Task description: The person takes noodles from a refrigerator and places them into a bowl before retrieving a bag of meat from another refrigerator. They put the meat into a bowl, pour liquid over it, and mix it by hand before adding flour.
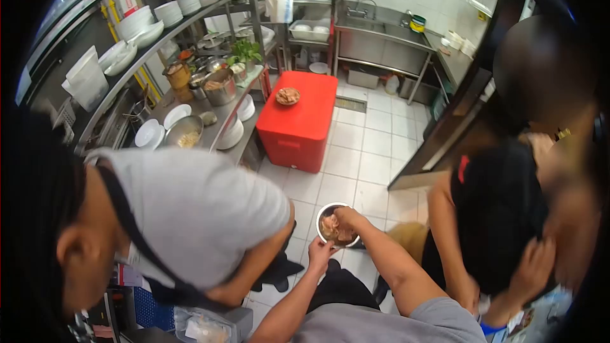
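Note:
A metal bowl (319, 224) with a pale rim is held in front of my body, above the tiled floor. Pinkish pieces that look like raw meat (331, 228) lie inside it. My left hand (321, 254) is closed on the near left side of the rim. From the right, my right hand (348, 217) reaches over the rim into the bowl, its fingers curled down at the meat. The fingertips are partly hidden among the pieces.
A red cooler box (297, 128) ahead bears a plate of similar meat (288, 96). A person in a grey shirt (197, 209) stands close at left, another in black (499, 216) at right. Steel shelves with dishes line the left; a sink (381, 28) stands at the back.

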`<move>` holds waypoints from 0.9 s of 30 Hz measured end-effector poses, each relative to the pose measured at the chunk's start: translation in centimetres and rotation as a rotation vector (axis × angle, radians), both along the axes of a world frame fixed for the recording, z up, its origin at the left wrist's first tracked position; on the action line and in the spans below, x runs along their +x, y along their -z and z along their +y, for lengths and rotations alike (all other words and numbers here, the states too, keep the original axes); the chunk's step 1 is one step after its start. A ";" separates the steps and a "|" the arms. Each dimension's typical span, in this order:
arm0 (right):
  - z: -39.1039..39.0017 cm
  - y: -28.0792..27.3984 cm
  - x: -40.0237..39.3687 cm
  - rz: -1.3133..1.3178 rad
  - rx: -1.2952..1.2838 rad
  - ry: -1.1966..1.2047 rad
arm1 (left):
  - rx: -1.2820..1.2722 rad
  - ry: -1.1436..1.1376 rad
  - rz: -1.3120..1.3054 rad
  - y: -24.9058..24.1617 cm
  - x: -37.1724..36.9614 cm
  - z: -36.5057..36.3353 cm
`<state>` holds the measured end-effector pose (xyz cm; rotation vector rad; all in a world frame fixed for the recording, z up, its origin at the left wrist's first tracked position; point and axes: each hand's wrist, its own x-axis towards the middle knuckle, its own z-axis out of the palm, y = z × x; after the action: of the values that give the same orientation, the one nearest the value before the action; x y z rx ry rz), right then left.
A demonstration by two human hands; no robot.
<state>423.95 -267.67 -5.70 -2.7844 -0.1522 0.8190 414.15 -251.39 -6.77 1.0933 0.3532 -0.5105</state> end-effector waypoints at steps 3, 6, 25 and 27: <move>0.3 -1.4 4.9 0.079 0.017 -0.089 | 0.017 -0.085 -0.011 0.7 3.7 -0.5; 0.0 -3.7 9.9 0.085 0.012 -0.166 | 0.049 -0.158 -0.025 1.2 9.0 -1.2; -27.3 -11.8 53.8 -0.654 0.373 -0.007 | -0.125 -0.052 -0.131 -4.9 59.1 -28.5; -30.8 -14.0 57.9 -0.592 0.380 -0.076 | -0.137 -0.086 -0.131 -5.6 64.5 -31.8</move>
<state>481.86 -298.50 8.33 -2.5706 -0.4607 -0.0505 478.69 -283.24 -1.15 0.9696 0.2455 -0.3789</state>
